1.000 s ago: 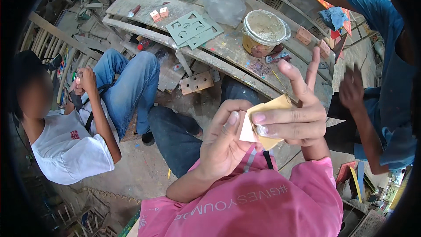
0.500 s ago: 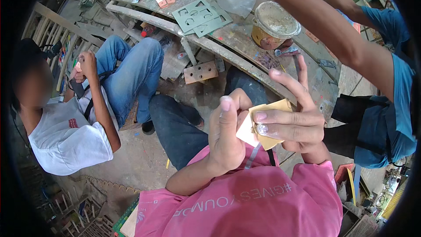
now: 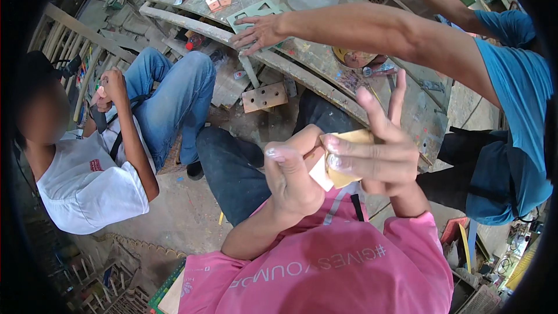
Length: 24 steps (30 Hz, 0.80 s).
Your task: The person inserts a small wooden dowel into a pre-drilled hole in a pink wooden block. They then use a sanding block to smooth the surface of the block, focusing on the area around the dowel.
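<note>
Above my lap, my left hand (image 3: 295,181) grips a small pale wooden block (image 3: 320,173), its fingers closed round it. A folded tan piece of sandpaper (image 3: 347,181) lies against the block's right side. My right hand (image 3: 381,160) pinches that sandpaper with two fingers pressed on its front, while the other two fingers stick up. Part of the block is hidden behind the sandpaper and my fingers.
A worn workbench (image 3: 325,84) crosses ahead, with small wooden cubes (image 3: 218,2) and green cut-out sheets (image 3: 256,13). A co-worker's hand (image 3: 261,30) rests over those sheets. On the left sits another person (image 3: 96,180) holding a small piece. A holed wooden block (image 3: 265,97) lies beneath the bench.
My hands, with block and sandpaper, have shifted slightly left. The co-worker's arm has swung down across the bench onto the green sheets, and the clear plastic bag has moved up.
</note>
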Each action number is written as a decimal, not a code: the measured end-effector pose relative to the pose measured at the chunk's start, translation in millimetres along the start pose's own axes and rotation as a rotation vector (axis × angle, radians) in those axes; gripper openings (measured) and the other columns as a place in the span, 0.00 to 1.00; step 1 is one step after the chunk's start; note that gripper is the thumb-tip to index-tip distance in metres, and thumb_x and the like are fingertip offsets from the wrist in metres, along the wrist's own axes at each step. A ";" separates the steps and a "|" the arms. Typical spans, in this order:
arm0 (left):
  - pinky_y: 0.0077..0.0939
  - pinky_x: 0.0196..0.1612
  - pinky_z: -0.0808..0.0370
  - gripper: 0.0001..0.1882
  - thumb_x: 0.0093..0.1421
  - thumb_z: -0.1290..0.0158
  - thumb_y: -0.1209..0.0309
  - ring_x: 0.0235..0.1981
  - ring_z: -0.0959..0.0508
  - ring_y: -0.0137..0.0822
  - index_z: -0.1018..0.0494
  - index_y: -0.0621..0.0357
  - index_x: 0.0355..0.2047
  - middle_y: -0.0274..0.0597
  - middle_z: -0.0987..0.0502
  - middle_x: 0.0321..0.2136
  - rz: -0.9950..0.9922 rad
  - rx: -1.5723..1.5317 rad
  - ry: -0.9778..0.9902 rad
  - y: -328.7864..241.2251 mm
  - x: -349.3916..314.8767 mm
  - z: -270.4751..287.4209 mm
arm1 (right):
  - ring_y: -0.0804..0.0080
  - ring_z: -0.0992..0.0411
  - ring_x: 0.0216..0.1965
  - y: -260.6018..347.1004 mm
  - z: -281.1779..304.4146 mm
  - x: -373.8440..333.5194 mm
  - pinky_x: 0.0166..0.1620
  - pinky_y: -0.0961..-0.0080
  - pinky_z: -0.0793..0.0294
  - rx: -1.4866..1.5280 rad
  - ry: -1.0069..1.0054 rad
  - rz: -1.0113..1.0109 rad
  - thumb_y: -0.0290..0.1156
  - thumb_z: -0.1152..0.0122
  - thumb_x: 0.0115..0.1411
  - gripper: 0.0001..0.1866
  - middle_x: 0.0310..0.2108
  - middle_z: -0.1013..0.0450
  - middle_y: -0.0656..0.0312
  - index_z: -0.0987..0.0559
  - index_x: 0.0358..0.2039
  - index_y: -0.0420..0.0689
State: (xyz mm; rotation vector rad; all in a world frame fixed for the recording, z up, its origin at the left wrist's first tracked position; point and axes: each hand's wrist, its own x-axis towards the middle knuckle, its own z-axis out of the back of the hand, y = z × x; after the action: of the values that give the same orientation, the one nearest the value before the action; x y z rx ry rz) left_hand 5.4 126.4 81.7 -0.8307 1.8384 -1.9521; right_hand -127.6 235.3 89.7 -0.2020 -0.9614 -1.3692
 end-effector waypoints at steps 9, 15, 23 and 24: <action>0.21 0.17 0.48 0.42 0.63 0.77 0.35 0.16 0.40 0.20 0.40 0.63 0.14 0.33 0.38 0.12 0.100 -0.225 0.068 8.2 1.9 5.1 | 0.44 0.40 0.62 6.0 -3.2 -7.2 0.60 0.32 0.87 0.016 0.067 -0.007 0.29 0.47 0.49 0.12 0.37 0.20 0.76 0.14 0.28 0.55; 0.23 0.17 0.47 0.45 0.61 0.83 0.33 0.14 0.40 0.22 0.39 0.64 0.14 0.33 0.39 0.10 0.099 -0.125 0.211 8.0 8.5 6.9 | 0.46 0.41 0.62 2.4 5.1 1.7 0.62 0.32 0.83 0.125 0.132 0.009 0.29 0.44 0.49 0.10 0.33 0.19 0.71 0.15 0.23 0.55; 0.25 0.17 0.45 0.46 0.61 0.92 0.36 0.12 0.37 0.27 0.38 0.62 0.14 0.35 0.37 0.10 0.048 0.018 0.305 3.0 8.8 6.8 | 0.47 0.38 0.61 -1.6 6.3 -2.4 0.61 0.35 0.86 0.205 0.105 -0.004 0.31 0.45 0.49 0.11 0.36 0.20 0.75 0.14 0.27 0.55; 0.26 0.17 0.44 0.46 0.62 0.91 0.36 0.12 0.37 0.28 0.38 0.62 0.13 0.36 0.37 0.10 0.055 0.001 0.313 2.4 6.6 7.3 | 0.46 0.38 0.61 -2.6 6.5 -1.0 0.61 0.35 0.86 0.220 0.115 0.003 0.31 0.45 0.49 0.10 0.36 0.20 0.75 0.14 0.27 0.55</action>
State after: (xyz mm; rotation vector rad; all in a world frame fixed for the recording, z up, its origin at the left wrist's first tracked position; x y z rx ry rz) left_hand 4.4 116.4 80.5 -0.4885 2.0050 -2.1449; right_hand -132.8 239.5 92.0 0.0408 -1.0064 -1.2471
